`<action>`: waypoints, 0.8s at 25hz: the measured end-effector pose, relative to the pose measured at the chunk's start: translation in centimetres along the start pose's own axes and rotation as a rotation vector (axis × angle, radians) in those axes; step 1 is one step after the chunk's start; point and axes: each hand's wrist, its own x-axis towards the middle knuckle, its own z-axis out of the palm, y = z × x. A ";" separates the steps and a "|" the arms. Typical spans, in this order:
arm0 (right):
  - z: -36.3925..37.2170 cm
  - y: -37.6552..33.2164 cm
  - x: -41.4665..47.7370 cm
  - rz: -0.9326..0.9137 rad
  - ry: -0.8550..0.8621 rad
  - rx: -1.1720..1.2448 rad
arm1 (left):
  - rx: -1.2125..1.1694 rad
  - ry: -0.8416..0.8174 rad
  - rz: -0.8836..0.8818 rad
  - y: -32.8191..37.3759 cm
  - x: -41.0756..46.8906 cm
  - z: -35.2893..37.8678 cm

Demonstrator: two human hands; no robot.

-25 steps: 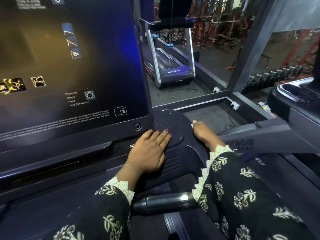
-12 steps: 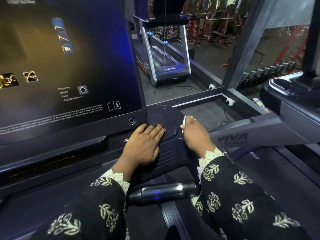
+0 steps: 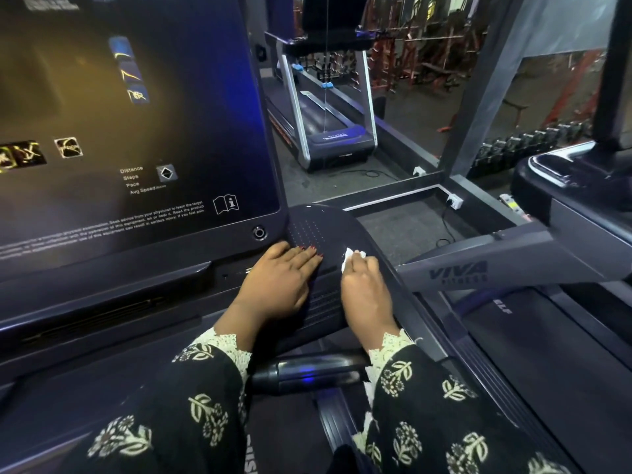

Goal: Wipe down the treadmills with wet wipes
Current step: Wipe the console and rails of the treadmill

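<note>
The treadmill console fills the left of the head view, with its big dark screen (image 3: 136, 131) and a rounded black side panel (image 3: 318, 224) to its right. My left hand (image 3: 277, 282) lies flat on that panel, fingers straight. My right hand (image 3: 366, 292) sits just to the right of it on the panel's right side and holds a crumpled white wet wipe (image 3: 349, 256) under its fingertips, pressed against the surface. Only the wipe's front edge shows past the fingers.
A short black handlebar grip (image 3: 307, 372) juts out below my wrists. The grey side rail with its brand lettering (image 3: 478, 268) runs right. Another treadmill (image 3: 328, 131) stands ahead beyond the console, and a neighbouring machine's console (image 3: 564, 169) is at the right.
My right hand has slid from the panel's right edge leftward onto the top, closer to my left hand, bringing the wipe into sight. My left hand has stayed in place.
</note>
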 end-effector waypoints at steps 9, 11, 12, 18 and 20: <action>-1.7 1.2 -2.1 0.171 0.061 0.002 | -0.078 0.032 0.020 -0.3 -1.2 0.2; -1.8 1.9 -2.4 0.168 0.058 0.018 | -0.084 0.056 0.003 -0.3 -1.0 0.4; -1.6 2.1 -1.8 0.150 0.072 0.012 | -0.087 0.069 -0.007 -0.2 -0.9 0.4; -1.9 2.7 -2.3 0.098 0.044 -0.043 | -0.093 0.084 -0.153 2.6 0.2 -0.6; -2.3 3.8 -5.5 0.139 0.036 -0.062 | -0.160 0.048 -0.217 3.9 0.5 -0.4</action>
